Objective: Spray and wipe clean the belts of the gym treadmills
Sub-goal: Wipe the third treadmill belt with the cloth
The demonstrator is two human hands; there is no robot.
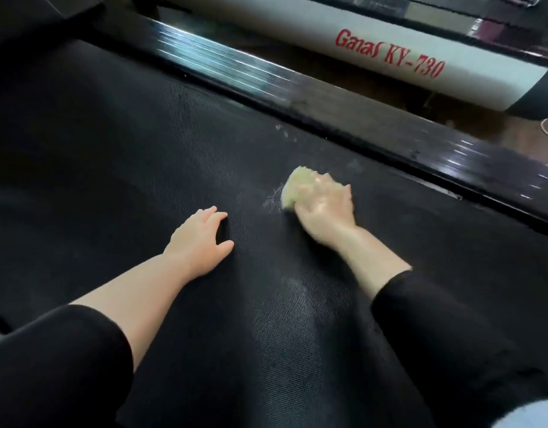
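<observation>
A black textured treadmill belt (pixel 127 156) fills most of the view, with pale wet smears in its middle and white foam flecks near the right edge. My right hand (pixel 323 205) grips a yellow sponge (pixel 294 188) and presses it on the belt; the hand is blurred. My left hand (pixel 201 239) lies flat on the belt with straight fingers, a short way left of the sponge and holding nothing.
A glossy black side rail (pixel 235 69) runs along the belt's far edge. Beyond it stands a neighbouring white treadmill frame (pixel 390 57) with red lettering. A strip of brown floor (pixel 519 134) and a pale cord (pixel 547 128) show at the right.
</observation>
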